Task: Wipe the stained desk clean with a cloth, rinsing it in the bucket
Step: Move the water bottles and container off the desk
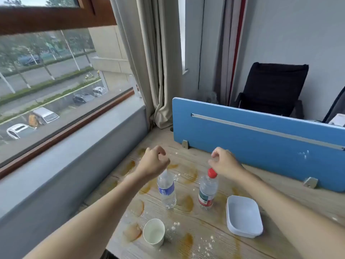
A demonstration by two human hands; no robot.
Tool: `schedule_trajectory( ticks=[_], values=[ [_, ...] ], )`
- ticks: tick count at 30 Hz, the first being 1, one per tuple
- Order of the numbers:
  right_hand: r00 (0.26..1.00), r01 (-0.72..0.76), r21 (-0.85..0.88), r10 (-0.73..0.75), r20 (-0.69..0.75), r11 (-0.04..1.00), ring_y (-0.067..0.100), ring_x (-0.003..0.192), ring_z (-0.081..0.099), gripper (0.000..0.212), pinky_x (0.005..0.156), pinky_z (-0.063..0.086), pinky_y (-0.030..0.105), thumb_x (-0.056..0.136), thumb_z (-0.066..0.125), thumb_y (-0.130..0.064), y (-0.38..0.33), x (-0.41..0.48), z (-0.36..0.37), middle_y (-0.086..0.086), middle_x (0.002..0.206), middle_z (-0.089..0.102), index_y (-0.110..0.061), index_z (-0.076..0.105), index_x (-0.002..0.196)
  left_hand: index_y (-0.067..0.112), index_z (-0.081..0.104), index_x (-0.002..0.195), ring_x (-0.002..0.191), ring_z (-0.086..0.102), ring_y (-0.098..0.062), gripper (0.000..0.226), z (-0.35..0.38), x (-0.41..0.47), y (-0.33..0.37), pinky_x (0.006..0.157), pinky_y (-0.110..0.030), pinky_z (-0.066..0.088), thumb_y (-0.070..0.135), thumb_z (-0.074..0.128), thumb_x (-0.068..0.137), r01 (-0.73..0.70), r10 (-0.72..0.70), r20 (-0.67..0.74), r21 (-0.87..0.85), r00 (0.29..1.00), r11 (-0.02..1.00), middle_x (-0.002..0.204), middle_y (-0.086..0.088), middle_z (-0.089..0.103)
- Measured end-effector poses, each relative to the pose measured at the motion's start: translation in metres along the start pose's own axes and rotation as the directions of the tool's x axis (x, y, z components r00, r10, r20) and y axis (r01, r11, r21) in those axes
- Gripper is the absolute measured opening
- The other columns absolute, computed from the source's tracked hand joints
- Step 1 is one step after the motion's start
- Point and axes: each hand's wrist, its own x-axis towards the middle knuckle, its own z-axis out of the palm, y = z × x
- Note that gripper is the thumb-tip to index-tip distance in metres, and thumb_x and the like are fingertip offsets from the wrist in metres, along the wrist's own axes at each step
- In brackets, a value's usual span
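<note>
The wooden desk [211, 228] carries several orange-brown stains [188, 202] and scattered white crumbs [175, 224]. Both my arms reach out over it. My left hand [153, 163] hovers with loosely curled fingers and holds nothing, just above a clear bottle with a blue label [167, 191], whose cap it hides. My right hand [224, 163] is also loosely curled and empty, just above and behind a clear bottle with a red cap [207, 193]. No cloth or bucket is in view.
A white paper cup [154, 232] stands near the desk's front left, and a white plastic tray [243, 215] lies at the right. A blue partition [261, 146] closes the desk's far side, with a black chair [272, 88] behind it. A grey window sill [74, 156] runs along the left.
</note>
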Motion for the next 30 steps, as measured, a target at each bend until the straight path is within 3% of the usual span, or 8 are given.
schedule_trajectory(
  ticks=[2, 4, 9, 13, 17, 20, 26, 30],
  values=[
    [0.996, -0.048, -0.187, 0.060, 0.060, 0.981, 0.024, 0.110, 0.055, 0.038, 0.091, 0.047, 0.037, 0.094, 0.058, -0.039, 0.012, 0.005, 0.009, 0.004, 0.126, 0.046, -0.026, 0.048, 0.128, 0.022, 0.052, 0.130, 0.097, 0.056, -0.019, 0.044, 0.011, 0.004, -0.011, 0.088, -0.032, 0.048, 0.030, 0.065, 0.089, 0.013, -0.028, 0.074, 0.191, 0.997, 0.981, 0.127, -0.007, 0.045],
    [0.986, -0.049, -0.231, 0.085, 0.147, 0.972, 0.025, 0.116, 0.054, 0.047, 0.091, 0.047, 0.037, 0.093, 0.060, -0.043, 0.021, 0.008, 0.019, 0.004, 0.134, 0.049, -0.026, 0.046, 0.135, 0.024, 0.046, 0.140, 0.106, 0.055, -0.018, 0.054, 0.022, 0.005, -0.021, 0.093, -0.031, 0.047, 0.031, 0.065, 0.091, 0.022, -0.066, 0.167, 0.255, 0.984, 0.967, 0.138, -0.006, 0.043],
    [0.983, -0.035, -0.238, 0.076, 0.165, 0.971, 0.024, 0.098, 0.056, 0.024, 0.079, 0.048, 0.033, 0.089, 0.067, -0.035, 0.028, 0.011, 0.033, 0.003, 0.111, 0.060, -0.024, 0.053, 0.105, 0.020, 0.054, 0.132, 0.114, 0.056, -0.022, 0.043, 0.039, 0.010, -0.033, 0.084, -0.025, 0.044, 0.019, 0.065, 0.091, 0.016, -0.090, 0.220, 0.317, 0.971, 0.948, 0.135, -0.006, 0.052],
    [0.994, -0.063, -0.252, 0.084, 0.075, 0.966, 0.025, 0.091, 0.057, 0.016, 0.070, 0.043, 0.031, 0.094, 0.063, -0.028, 0.028, 0.007, 0.044, 0.003, 0.103, 0.059, -0.024, 0.050, 0.102, 0.017, 0.055, 0.129, 0.101, 0.050, -0.018, 0.037, 0.045, 0.011, -0.030, 0.083, -0.025, 0.043, 0.017, 0.066, 0.093, 0.027, -0.078, 0.164, 0.290, 0.983, 0.957, 0.132, -0.008, 0.048],
    [0.998, -0.061, -0.324, 0.068, 0.011, 0.944, 0.024, 0.086, 0.057, 0.014, 0.066, 0.042, 0.031, 0.097, 0.061, -0.030, 0.017, -0.001, 0.051, 0.002, 0.101, 0.061, -0.023, 0.051, 0.105, 0.013, 0.056, 0.126, 0.114, 0.053, -0.024, 0.035, 0.042, 0.007, -0.032, 0.096, -0.032, 0.045, 0.017, 0.067, 0.093, 0.017, -0.066, 0.174, 0.270, 0.982, 0.963, 0.133, -0.010, 0.051],
    [1.000, -0.022, -0.350, 0.016, -0.020, 0.937, 0.022, 0.084, 0.059, 0.015, 0.068, 0.049, 0.033, 0.098, 0.060, -0.033, -0.004, -0.008, 0.054, 0.002, 0.099, 0.063, -0.023, 0.052, 0.105, 0.013, 0.056, 0.127, 0.115, 0.053, -0.025, 0.034, 0.031, 0.001, -0.037, 0.095, -0.031, 0.044, 0.016, 0.065, 0.095, 0.013, -0.049, 0.148, 0.234, 0.988, 0.972, 0.135, -0.011, 0.049],
    [0.989, 0.104, -0.362, -0.136, -0.065, 0.926, 0.027, 0.084, 0.055, 0.015, 0.068, 0.042, 0.034, 0.098, 0.059, -0.033, -0.086, -0.021, 0.055, 0.003, 0.094, 0.059, -0.021, 0.051, 0.103, 0.013, 0.057, 0.122, 0.107, 0.054, -0.029, 0.032, -0.046, -0.019, -0.055, 0.082, -0.027, 0.035, 0.020, 0.068, 0.092, 0.006, -0.005, -0.004, 0.183, 1.000, 0.983, 0.122, -0.012, 0.050],
    [0.956, 0.252, -0.336, -0.288, -0.061, 0.908, 0.030, 0.087, 0.056, 0.018, 0.071, 0.047, 0.037, 0.097, 0.060, -0.033, -0.162, -0.037, 0.077, 0.007, 0.099, 0.062, -0.019, 0.054, 0.105, 0.014, 0.059, 0.117, 0.105, 0.055, -0.029, 0.029, -0.129, -0.047, -0.081, 0.079, -0.030, 0.038, 0.024, 0.067, 0.092, 0.020, 0.003, -0.146, 0.153, 0.989, 0.988, 0.117, -0.010, 0.054]
  ],
)
